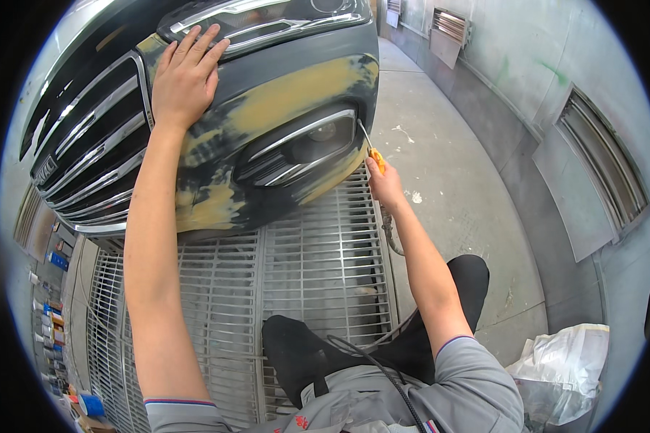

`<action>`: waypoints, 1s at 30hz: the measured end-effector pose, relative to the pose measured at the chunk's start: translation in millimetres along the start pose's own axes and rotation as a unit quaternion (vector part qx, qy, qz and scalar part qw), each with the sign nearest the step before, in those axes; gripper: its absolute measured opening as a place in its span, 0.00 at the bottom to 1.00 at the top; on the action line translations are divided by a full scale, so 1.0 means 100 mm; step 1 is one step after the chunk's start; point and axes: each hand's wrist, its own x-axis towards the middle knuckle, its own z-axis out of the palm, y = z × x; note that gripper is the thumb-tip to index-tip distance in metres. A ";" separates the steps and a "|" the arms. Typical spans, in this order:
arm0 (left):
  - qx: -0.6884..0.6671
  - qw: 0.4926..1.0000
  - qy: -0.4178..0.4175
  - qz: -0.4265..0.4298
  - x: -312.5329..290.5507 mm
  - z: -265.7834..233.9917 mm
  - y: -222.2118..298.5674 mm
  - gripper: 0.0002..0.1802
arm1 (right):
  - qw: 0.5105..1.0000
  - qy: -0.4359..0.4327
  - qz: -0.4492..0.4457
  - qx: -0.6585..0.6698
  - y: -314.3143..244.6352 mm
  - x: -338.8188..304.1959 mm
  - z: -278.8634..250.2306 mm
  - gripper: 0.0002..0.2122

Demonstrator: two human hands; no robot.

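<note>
Left hand splays on the streaky, curved bumper; right hand grips a slender metal screwdriver.

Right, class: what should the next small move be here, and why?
Probably a gentle pry with the yellow-handled tool, since the right hand holds it with its tip at the outer end of the fog-lamp surround, while the left hand lies spread against the car front, apparently steadying.

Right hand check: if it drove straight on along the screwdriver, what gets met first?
The yellow-handled screwdriver in the right hand leads, so its tip would first meet the outer end of the chrome lamp surround. They may already touch; depth is unclear here.
</note>
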 end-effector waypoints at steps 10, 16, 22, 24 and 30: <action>-0.004 1.000 -0.002 0.000 -0.02 -0.03 -0.02 0.26 | 0.988 -0.094 0.014 0.122 -0.34 -0.20 -0.39 0.18; -0.005 1.000 -0.004 0.002 -0.01 -0.02 -0.02 0.26 | 0.991 -0.099 -0.012 0.087 -0.35 -0.19 -0.31 0.20; -0.002 1.000 0.001 0.003 -0.03 -0.02 -0.01 0.26 | 0.989 -0.113 -0.005 0.094 -0.45 -0.26 -0.22 0.21; 0.003 1.000 0.007 0.007 0.00 -0.02 -0.04 0.26 | 0.990 -0.057 0.003 0.132 -0.56 -0.24 -0.22 0.19; 0.003 1.000 0.013 0.004 -0.02 -0.01 -0.03 0.26 | 0.994 -0.074 -0.013 0.082 -0.71 -0.34 -0.09 0.20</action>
